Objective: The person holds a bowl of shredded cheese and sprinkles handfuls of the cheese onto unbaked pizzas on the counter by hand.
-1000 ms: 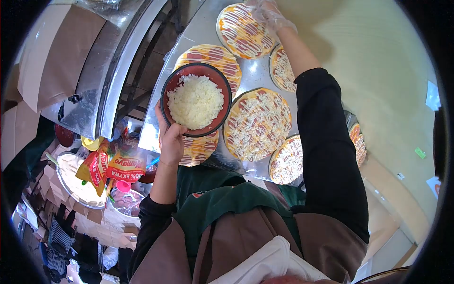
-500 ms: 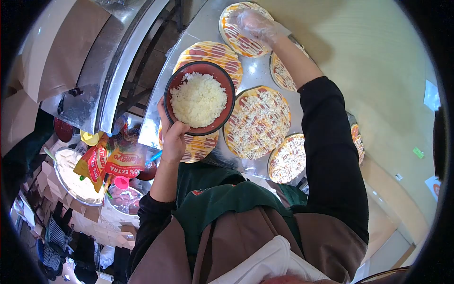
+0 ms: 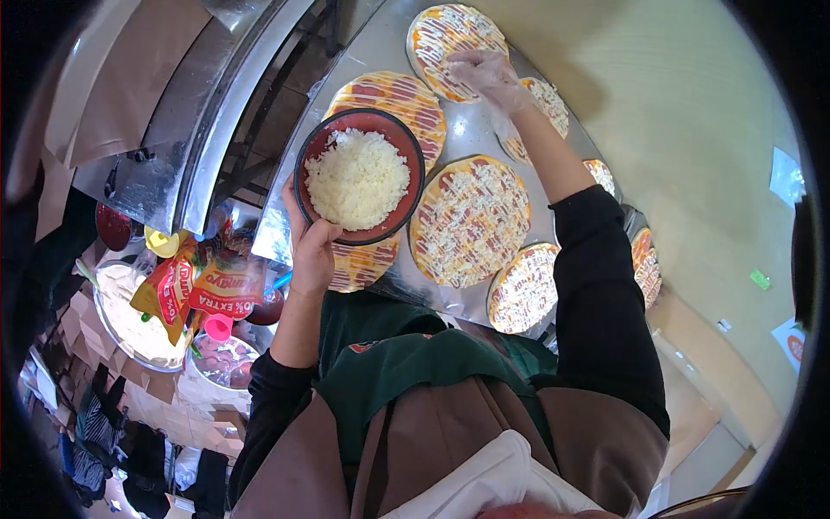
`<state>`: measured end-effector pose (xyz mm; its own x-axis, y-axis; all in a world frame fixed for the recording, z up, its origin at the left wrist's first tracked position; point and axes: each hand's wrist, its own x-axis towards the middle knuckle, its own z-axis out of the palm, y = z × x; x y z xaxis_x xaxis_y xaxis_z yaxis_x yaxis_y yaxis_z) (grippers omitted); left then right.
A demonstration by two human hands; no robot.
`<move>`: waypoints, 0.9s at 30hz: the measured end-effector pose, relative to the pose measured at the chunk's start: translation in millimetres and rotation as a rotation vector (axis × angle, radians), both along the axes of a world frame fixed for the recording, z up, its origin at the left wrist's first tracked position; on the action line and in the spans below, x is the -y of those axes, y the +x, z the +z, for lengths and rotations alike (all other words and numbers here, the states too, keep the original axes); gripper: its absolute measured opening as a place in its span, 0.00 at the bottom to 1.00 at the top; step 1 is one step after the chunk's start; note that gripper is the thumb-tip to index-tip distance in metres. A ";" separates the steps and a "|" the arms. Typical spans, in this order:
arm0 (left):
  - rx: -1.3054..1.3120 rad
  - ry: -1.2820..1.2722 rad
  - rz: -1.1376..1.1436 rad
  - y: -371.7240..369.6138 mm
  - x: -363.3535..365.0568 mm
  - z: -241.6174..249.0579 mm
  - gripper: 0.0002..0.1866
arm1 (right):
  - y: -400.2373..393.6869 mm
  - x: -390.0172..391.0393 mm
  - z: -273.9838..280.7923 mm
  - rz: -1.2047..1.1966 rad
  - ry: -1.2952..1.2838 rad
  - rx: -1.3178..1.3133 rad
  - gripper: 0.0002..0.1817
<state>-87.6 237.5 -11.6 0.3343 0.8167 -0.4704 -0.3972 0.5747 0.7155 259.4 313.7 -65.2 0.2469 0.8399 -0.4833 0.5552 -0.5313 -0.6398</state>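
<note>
My left hand [image 3: 313,251] grips the rim of a dark bowl with a red inside [image 3: 408,192], which holds white grated cheese [image 3: 358,179]. My right hand [image 3: 493,80], in a clear plastic glove, is over the right part of the top pizza [image 3: 432,43]; its fingers look drawn together, and anything between them is too small to make out. Beneath the bowl lie two pizzas with sauce stripes, the upper one [image 3: 389,91] and the lower one [image 3: 367,266], both partly hidden. A cheese-covered pizza [image 3: 471,222] lies right of the bowl.
More pizzas [image 3: 523,288] lie along the right side of the metal table [image 3: 471,130]. At the left are a basin of white cream [image 3: 138,324], red and yellow packets [image 3: 226,285], a pink cup [image 3: 218,326] and a metal counter [image 3: 147,182]. People in dark clothes show at lower left.
My right hand has moved down and to the right over the top pizza. The bowl in my left hand has shifted slightly left, and the view has moved a little.
</note>
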 end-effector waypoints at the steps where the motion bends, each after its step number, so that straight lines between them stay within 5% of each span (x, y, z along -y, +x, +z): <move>1: -0.004 -0.016 0.003 -0.5 0.0 0.7 0.45 | 9.0 -2.3 -20.1 -0.028 0.084 -0.097 0.14; 12: -0.019 -0.031 0.019 -2.7 3.9 0.4 0.45 | 32.4 -51.8 -64.5 -0.093 0.418 -0.306 0.12; 14: -0.024 -0.048 0.032 -3.4 4.3 -0.4 0.45 | 44.3 -59.8 -69.8 -0.005 0.481 -0.026 0.13; 17: -0.027 -0.023 0.033 -4.1 3.5 -1.6 0.45 | 35.9 -66.3 -47.4 -0.239 0.311 0.064 0.14; 21: -0.024 -0.044 0.051 -3.5 4.4 -2.2 0.45 | 49.3 -76.7 -48.4 -0.169 0.340 0.128 0.13; 24: -0.030 -0.040 0.046 -3.8 3.8 -1.6 0.45 | 51.0 -82.0 -24.6 -0.116 0.136 0.400 0.13; 26: -0.037 -0.025 0.046 -3.4 3.8 -0.4 0.45 | 78.5 -67.5 0.7 0.106 0.135 -0.648 0.14; 27: -0.036 -0.025 0.046 -3.5 4.0 -0.2 0.45 | 70.2 -71.1 -9.3 0.106 0.135 -0.648 0.14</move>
<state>-91.1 233.5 -11.8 0.2785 0.8189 -0.5018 -0.3978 0.5739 0.7158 329.6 384.8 -74.5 -0.1451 0.9073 -0.3945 0.0813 -0.3865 -0.9187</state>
